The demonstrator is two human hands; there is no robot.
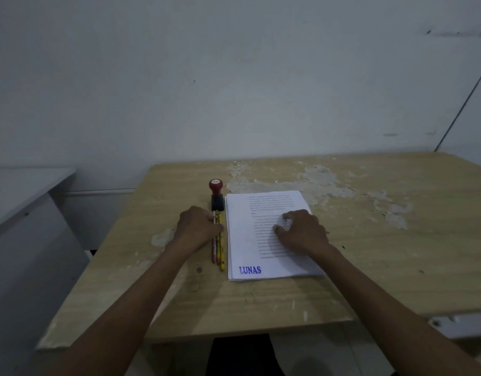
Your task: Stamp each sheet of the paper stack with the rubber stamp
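Top sheet (pixel 263 234) already reads LUNAS. Right hand (pixel 304 230), loosely curled, should slide it off; left hand (pixel 197 226) pinches pencils (pixel 219 249); rubber stamp (pixel 216 194) at eleven o'clock.

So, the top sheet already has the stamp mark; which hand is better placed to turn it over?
The right hand, probably. Its fingers already rest on the top sheet of the paper stack. The left hand lies off the stack, on the pencils, nearer the rubber stamp.

Worn, flaking wood-grain table (pixel 369 267); matt paper stack (pixel 242 240)
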